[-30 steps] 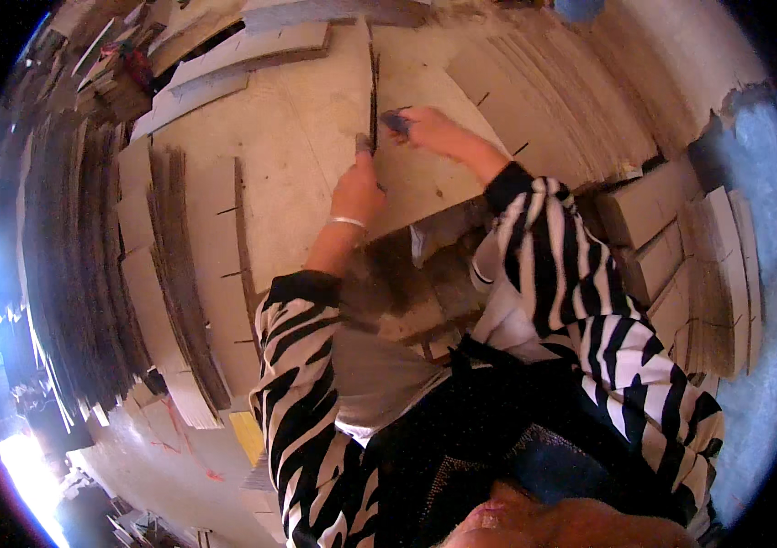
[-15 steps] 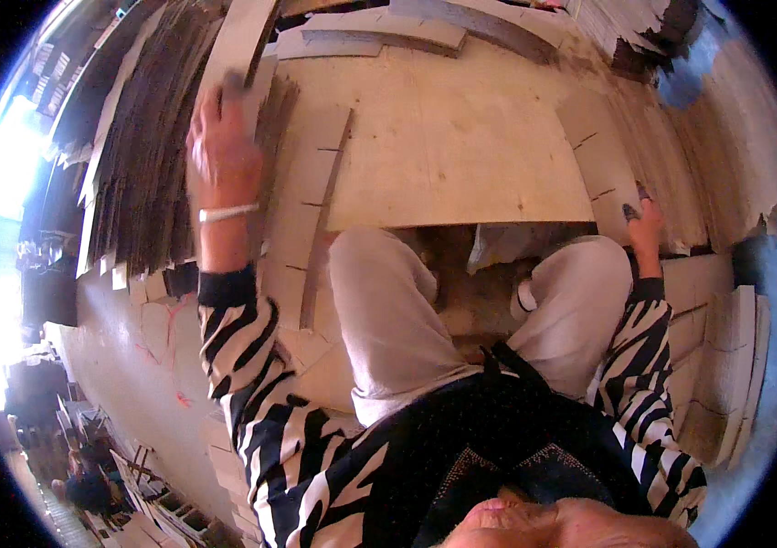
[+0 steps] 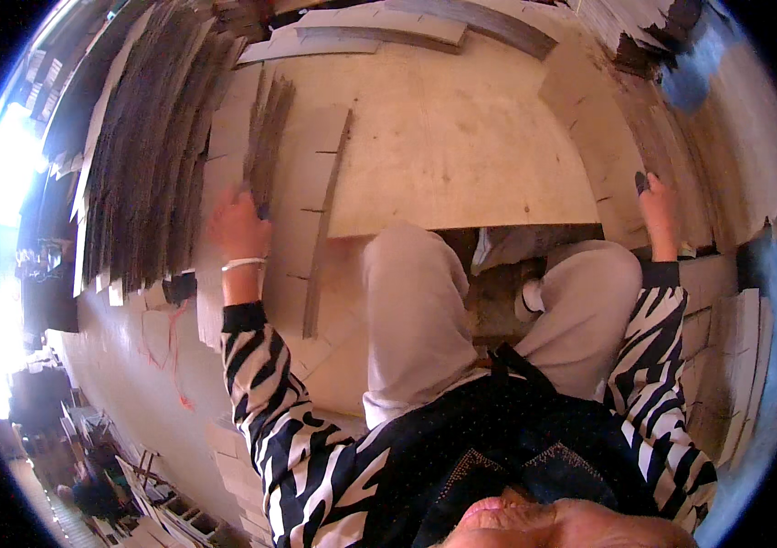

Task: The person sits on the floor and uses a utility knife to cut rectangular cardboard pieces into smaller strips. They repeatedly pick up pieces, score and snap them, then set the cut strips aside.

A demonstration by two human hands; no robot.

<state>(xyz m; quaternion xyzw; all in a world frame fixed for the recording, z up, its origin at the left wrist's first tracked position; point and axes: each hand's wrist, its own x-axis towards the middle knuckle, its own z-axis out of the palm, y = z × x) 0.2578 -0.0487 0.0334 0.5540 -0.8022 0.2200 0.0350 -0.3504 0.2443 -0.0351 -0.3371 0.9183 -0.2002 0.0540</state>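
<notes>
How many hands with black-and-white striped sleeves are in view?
2: the left hand, at tan cardboard strips, picture left; the right hand, at the tan cardboard stack, picture right. Neither is hidden.

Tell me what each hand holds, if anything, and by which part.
It cannot be told whether either grips anything: the left hand is over the near part of the left cardboard strips, the right hand over the right cardboard strips.

Far beyond the left edge of the worktop (image 3: 461,137), white glare (image 3: 9,178) erases detail; warm, soft light covers its surface, shadow darkening below the near edge. The left hand (image 3: 240,228) blurs; fisheye distortion bends outer lines.
</notes>
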